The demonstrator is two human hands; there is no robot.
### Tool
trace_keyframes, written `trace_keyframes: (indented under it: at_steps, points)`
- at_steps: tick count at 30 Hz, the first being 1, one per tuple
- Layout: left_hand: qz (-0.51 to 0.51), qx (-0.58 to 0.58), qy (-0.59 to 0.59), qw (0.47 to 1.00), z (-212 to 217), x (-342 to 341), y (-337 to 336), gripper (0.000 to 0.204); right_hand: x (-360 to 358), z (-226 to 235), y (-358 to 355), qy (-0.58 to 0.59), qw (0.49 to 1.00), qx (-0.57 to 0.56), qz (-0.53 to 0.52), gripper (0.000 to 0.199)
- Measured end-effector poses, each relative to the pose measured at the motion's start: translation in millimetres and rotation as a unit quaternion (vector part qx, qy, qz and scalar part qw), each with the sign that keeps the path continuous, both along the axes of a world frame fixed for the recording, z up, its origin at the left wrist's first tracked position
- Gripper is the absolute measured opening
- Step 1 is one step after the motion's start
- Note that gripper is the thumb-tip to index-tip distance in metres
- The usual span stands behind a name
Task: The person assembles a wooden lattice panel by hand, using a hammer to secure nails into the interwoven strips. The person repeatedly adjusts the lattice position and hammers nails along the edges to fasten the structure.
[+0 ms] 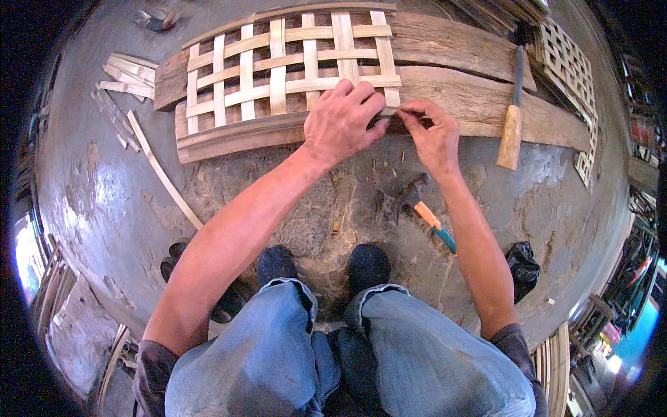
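Note:
A lattice woven from pale bamboo strips (278, 48) lies across rough wooden planks (458, 87). Along its near side runs a narrow wooden strip (243, 129). My left hand (342, 119) is closed over the right end of this strip, knuckles up against the lattice's near right corner. Just right of that end, my right hand (434, 135) has thumb and forefinger pinched together beside the corner. Whatever sits between those fingertips is too small to make out. My left fingertips are partly hidden under the hand.
A wooden-handled chisel-like tool (511, 135) rests across the planks' right part. On the floor near my right forearm lies a hammer (434, 224). Loose bamboo strips (163, 170) lie at left, a second woven panel (571, 69) at far right, and a black bag (522, 270) by my right elbow.

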State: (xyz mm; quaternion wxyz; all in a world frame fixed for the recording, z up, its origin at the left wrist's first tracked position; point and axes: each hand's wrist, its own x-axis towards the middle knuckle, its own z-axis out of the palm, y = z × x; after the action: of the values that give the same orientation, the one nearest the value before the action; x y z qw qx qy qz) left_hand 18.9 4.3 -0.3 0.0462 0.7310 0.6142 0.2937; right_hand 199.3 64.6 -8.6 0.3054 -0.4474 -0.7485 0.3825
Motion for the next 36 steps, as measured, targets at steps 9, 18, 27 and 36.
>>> trace_keyframes:
  at_steps: [9, 18, 27, 36]
  points:
    - [0.001, -0.009, 0.004, 1.0, 0.8, -0.2, 0.3, 0.027, -2.6, 3.0, -2.7, -0.046, 0.989, 0.139, 0.024, 0.013]
    - [0.034, -0.001, -0.086, 0.996, 0.9, 5.9, 3.2, 0.038, -0.1, 2.2, -8.5, -0.044, 0.982, 0.18, 0.023, 0.021]
    - [0.053, -0.011, -0.176, 0.983, -1.6, 22.8, 8.1, 0.051, 3.4, 4.5, -10.0, -0.051, 0.986, 0.156, 0.019, 0.026]
    - [0.059, -0.022, -0.173, 0.983, 0.4, 18.8, 3.9, 0.043, 76.5, 5.6, -97.5, -0.158, 0.985, 0.038, -0.055, 0.027]
